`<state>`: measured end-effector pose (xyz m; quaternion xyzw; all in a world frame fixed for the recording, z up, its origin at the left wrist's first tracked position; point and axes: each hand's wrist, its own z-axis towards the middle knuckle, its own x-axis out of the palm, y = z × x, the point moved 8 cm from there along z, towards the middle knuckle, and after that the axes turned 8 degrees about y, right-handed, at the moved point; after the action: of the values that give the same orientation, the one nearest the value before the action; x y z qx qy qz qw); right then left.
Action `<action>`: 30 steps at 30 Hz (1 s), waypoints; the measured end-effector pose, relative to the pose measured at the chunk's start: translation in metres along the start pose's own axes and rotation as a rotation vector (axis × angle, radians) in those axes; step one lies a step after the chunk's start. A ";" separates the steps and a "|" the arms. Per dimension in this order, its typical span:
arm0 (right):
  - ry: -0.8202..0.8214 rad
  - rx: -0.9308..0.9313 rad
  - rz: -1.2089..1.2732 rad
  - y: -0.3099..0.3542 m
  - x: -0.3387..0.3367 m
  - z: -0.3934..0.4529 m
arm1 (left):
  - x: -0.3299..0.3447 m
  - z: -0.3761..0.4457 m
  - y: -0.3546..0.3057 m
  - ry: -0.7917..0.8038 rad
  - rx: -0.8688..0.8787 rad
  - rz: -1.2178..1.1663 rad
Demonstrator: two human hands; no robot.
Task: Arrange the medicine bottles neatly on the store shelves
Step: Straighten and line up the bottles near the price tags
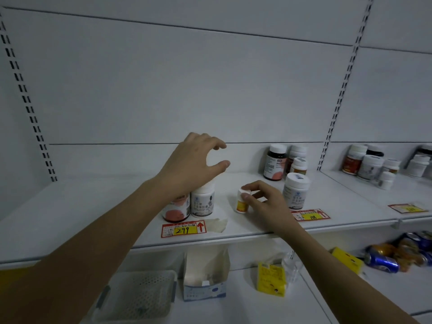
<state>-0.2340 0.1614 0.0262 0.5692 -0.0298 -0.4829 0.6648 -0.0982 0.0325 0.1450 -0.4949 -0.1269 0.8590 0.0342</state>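
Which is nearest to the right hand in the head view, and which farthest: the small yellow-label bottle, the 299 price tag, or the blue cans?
1. Small yellow-label bottle: pinched by the right hand.
2. 299 price tag: shelf edge, leftward.
3. Blue cans: lower shelf, far right.

On the white shelf (93, 206), the right hand (264, 202) pinches a small yellow-labelled bottle (242, 203) standing upright. At its nine o'clock the left hand (194, 164) hovers, fingers curved and apart, above a white bottle (202, 202) and a dark bottle (176, 210) that stand touching. At the small bottle's three o'clock stands a larger white-capped bottle (295, 191).
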 end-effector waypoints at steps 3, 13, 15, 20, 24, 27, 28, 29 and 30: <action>-0.050 -0.083 0.047 0.020 -0.020 -0.004 | 0.008 0.008 -0.023 0.000 0.027 -0.224; -0.204 -0.199 0.189 0.049 -0.138 -0.041 | 0.084 0.041 -0.112 0.244 0.038 -0.837; -0.212 -0.187 0.185 0.038 -0.164 -0.056 | 0.100 0.051 -0.139 0.286 0.058 -0.882; -0.246 -0.135 0.143 0.005 -0.244 -0.098 | 0.140 0.078 -0.223 0.345 0.123 -0.955; -0.279 -0.066 0.100 -0.026 -0.319 -0.140 | 0.180 0.098 -0.299 0.355 0.173 -1.013; -0.308 -0.030 0.035 -0.046 -0.375 -0.176 | 0.213 0.111 -0.361 0.394 0.212 -1.057; -0.311 -0.016 0.013 -0.053 -0.391 -0.188 | 0.224 0.115 -0.380 0.407 0.223 -1.060; -0.317 0.001 -0.005 -0.060 -0.406 -0.199 | 0.234 0.119 -0.399 0.423 0.236 -1.055; -0.327 0.021 -0.023 -0.068 -0.421 -0.210 | 0.244 0.122 -0.417 0.441 0.252 -1.046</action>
<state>-0.3759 0.6062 0.1138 0.4903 -0.1363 -0.5764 0.6393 -0.3546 0.4576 0.1028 -0.5257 -0.2412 0.6129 0.5383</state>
